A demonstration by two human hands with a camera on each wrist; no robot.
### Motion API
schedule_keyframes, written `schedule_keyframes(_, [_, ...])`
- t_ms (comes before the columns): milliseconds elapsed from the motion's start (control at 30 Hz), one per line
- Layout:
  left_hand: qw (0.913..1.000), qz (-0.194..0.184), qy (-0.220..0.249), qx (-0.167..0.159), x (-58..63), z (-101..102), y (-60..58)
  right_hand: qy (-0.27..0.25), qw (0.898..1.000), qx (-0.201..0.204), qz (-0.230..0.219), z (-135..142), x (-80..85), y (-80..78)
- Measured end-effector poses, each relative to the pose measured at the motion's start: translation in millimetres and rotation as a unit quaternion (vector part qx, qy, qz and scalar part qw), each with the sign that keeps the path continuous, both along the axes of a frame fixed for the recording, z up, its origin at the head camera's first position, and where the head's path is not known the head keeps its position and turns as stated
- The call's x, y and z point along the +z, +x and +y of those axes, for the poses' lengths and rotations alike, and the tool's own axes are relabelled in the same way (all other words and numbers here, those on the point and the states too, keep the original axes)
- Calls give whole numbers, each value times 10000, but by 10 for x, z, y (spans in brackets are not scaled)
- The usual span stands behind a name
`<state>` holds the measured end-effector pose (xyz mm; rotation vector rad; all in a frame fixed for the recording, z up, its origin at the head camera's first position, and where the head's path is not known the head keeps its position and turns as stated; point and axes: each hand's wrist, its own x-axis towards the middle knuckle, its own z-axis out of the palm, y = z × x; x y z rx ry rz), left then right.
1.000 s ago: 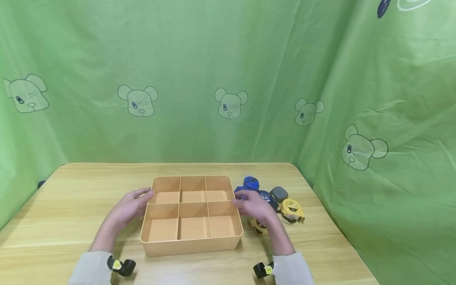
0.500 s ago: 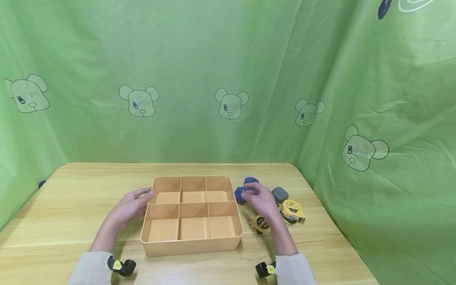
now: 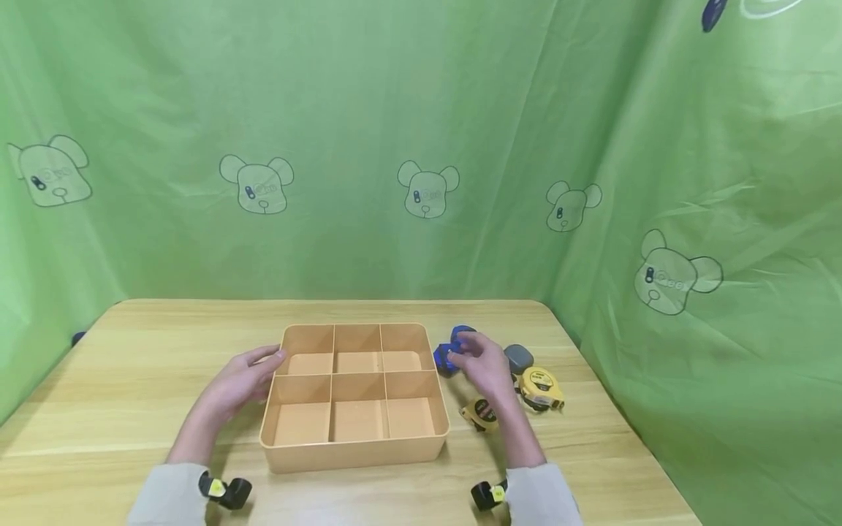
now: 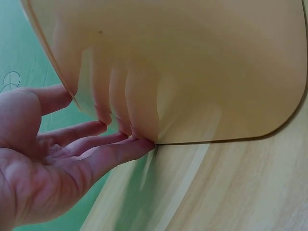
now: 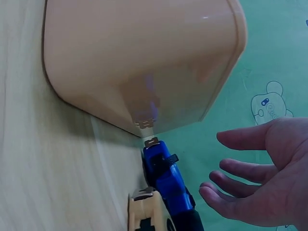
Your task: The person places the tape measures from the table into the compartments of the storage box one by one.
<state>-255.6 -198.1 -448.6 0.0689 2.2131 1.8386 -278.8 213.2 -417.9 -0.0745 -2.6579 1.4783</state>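
An orange-tan plastic box (image 3: pixel 355 454) with several compartments stands on the table in the middle of the head view. My left hand (image 3: pixel 242 381) is at its left side; in the left wrist view, nearly straight fingers (image 4: pixel 118 153) touch the outer wall and the thumb meets the rim. To the right of the box, my right hand (image 3: pixel 483 369) hovers with loosely bent fingers and holds nothing. Closest to its fingertips are a blue tape measure (image 3: pixel 446 359) and a second blue one (image 3: pixel 463 334) partly behind the hand. The right wrist view shows a gap between hand and blue tape measure (image 5: pixel 168 180).
A yellow tape measure (image 3: pixel 480 413) lies under my right forearm. Further right are another yellow tape measure (image 3: pixel 541 389) and a grey rounded one (image 3: pixel 519 358). The wooden table (image 3: pixel 164 336) is enclosed by green curtains (image 3: pixel 342 102).
My right hand has left the box's right wall and moved right, over the tape measures. My left hand and the box have stayed in place.
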Motion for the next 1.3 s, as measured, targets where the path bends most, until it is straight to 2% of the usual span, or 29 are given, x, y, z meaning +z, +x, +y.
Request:
schedule_keyframes(333, [9999,12,89,-91,-22,-3,-23,282,9996,-38,-50,-26,-123,-102])
schedule_keyframes(867, [9999,7,103,-9,-9,3,-36,1068,9942,83,-77,-112,-152,-253])
schedule_keyframes(1300, [9999,-71,141,14,35,-27,-48,1325,9905,121,-353,-168,-167,-305])
